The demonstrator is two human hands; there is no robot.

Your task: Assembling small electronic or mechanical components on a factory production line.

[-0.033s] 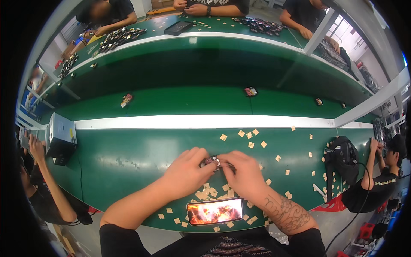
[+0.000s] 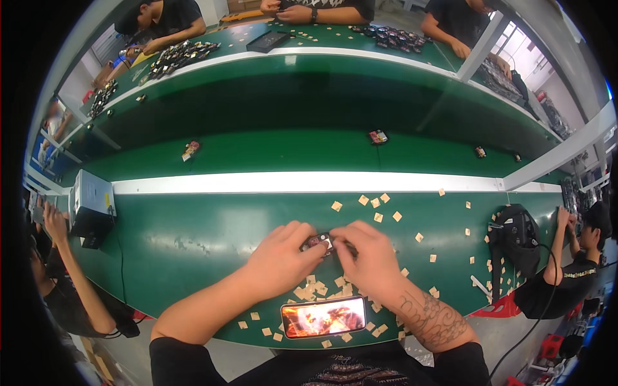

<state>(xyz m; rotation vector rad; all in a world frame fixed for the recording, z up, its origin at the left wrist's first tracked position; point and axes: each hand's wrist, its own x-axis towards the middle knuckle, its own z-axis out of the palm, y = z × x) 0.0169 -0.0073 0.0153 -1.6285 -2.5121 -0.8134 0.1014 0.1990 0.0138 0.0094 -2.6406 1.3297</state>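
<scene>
A small dark electronic device [image 2: 315, 242] with a white patch is held just above the green table, between my two hands. My left hand [image 2: 283, 257] grips its left side, thumb along the near edge. At its right end, the fingers of my right hand [image 2: 368, 257] are pinched together against it; the fingertips are partly hidden. Small beige square pieces [image 2: 311, 289] lie scattered below and beside my hands. Close to my body, a phone [image 2: 323, 317] with a bright fiery picture lies sideways among them.
A white rail [image 2: 309, 183] divides the table from a green conveyor [image 2: 277, 151] carrying several small devices. At left stands a grey box [image 2: 93, 199]; at right lies a black bag [image 2: 517, 235]. Co-workers sit across and on both sides. Across lie device piles [image 2: 177, 59] and a black tray [image 2: 267, 42].
My right hand has shifted very slightly at the device's right end, showing a little more of it. The devices on the conveyor have crept slightly to the right.
</scene>
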